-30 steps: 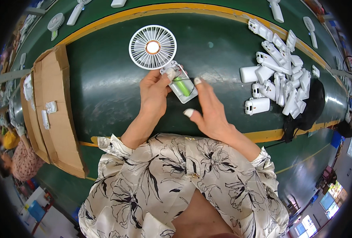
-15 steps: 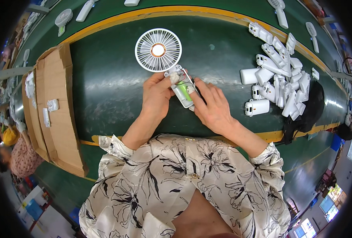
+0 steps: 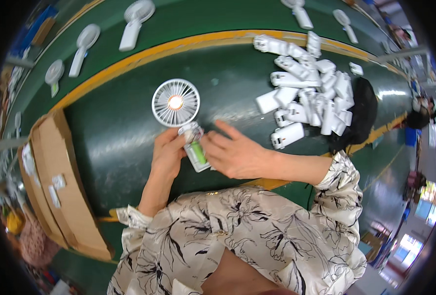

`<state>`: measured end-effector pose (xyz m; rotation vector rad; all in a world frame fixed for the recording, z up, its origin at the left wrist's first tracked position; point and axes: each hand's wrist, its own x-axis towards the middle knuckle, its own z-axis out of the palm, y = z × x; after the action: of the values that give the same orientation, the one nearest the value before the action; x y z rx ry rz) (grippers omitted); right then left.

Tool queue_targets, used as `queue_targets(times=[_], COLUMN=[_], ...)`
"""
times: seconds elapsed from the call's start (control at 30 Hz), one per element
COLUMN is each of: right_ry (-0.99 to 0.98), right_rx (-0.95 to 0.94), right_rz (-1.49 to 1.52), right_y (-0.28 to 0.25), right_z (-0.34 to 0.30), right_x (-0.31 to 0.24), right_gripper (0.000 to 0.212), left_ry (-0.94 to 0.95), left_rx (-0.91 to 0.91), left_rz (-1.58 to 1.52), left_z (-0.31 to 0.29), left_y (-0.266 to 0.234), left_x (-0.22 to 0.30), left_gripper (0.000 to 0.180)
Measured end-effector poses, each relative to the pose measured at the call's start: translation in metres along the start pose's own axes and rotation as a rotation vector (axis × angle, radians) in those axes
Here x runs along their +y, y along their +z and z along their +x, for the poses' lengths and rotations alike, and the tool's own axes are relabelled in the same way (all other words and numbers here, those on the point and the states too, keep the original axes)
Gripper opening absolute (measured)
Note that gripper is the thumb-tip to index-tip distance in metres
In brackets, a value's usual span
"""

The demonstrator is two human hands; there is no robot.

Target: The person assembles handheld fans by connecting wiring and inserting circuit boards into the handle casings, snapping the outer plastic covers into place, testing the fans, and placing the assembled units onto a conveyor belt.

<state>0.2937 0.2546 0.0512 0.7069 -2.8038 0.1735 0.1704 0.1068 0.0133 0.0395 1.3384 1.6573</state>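
White fan [image 3: 175, 102], left of the casings [image 3: 309, 93], sits pinched in the left hand [image 3: 167, 153] while the right hand [image 3: 237, 155] crowds its open handle [image 3: 201, 166], grip unclear, apparently settling the insides, work next calling for gentle steadiness.

Worktable [image 3: 114, 142], long, dark green, glossy, white glare at right; edging strip [image 3: 203, 38], yellow, curved in view; windows [image 3: 408, 248], bright, rectangular, lower right; bar [image 3: 14, 144], pale grey, straight, left.

My right fingers [image 3: 218, 141] hid part of the edge of the open handle [image 3: 200, 166]. At one o'clock, my view's upper border cropped a white fan [image 3: 304, 17]; toward eight, a person [image 3: 35, 243] was blurred.
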Motion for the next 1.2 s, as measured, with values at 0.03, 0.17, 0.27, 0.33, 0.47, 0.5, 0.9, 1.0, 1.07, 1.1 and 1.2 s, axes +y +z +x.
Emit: queue_targets(times=[0.03,0.17,0.27,0.33,0.47,0.5,0.9,1.0,1.07,1.1,1.2], right_ry=[-0.047,-0.119,0.061,0.402,0.694,0.720,0.770,0.940,0.987,0.893,0.764], right_rx=[-0.043,-0.121,-0.083,-0.248,-0.119,-0.124,0.067,0.113,0.053,0.020,-0.019], right_rz=[-0.023,0.025,0.524,1.276,-0.318,-0.531,0.472,1.168,1.046,0.822,0.403], right_y=[-0.006,-0.007,-0.021,-0.037,-0.023,-0.016,-0.003,0.016,0.023,0.021,0.013], right_z=[0.001,-0.003,0.000,0.005,-0.004,-0.015,0.008,0.008,-0.004,-0.004,-0.006], right_x=[0.002,0.008,0.022,0.054,0.149,0.167,0.123,0.078,0.060,0.051,0.024], right_gripper=[0.021,0.021,0.033,0.032,0.031,0.034,0.051,0.055,0.053,0.056,0.059], left_ry=[-0.016,-0.028,-0.036,-0.027,-0.029,-0.029,-0.060,-0.063,-0.074,-0.072,-0.081], left_rx=[-0.008,0.016,0.014,-0.028,-0.007,0.014,0.047,0.043,0.044,0.042,0.050], left_rz=[0.005,0.082,-0.004,-0.017,-0.031,-0.029,-0.090,-0.138,-0.157,-0.157,-0.182], left_z=[-0.001,0.001,-0.001,0.000,-0.005,-0.007,-0.003,0.000,0.004,0.002,-0.003], left_y=[0.002,0.011,0.012,0.010,0.007,0.006,-0.005,-0.009,-0.010,-0.010,-0.009], left_x=[0.001,-0.002,0.003,0.005,0.010,0.009,0.004,0.002,-0.002,-0.001,0.002], left_gripper=[0.023,0.017,0.018,0.018,0.022,0.024,0.027,0.028,0.027,0.027,0.026])
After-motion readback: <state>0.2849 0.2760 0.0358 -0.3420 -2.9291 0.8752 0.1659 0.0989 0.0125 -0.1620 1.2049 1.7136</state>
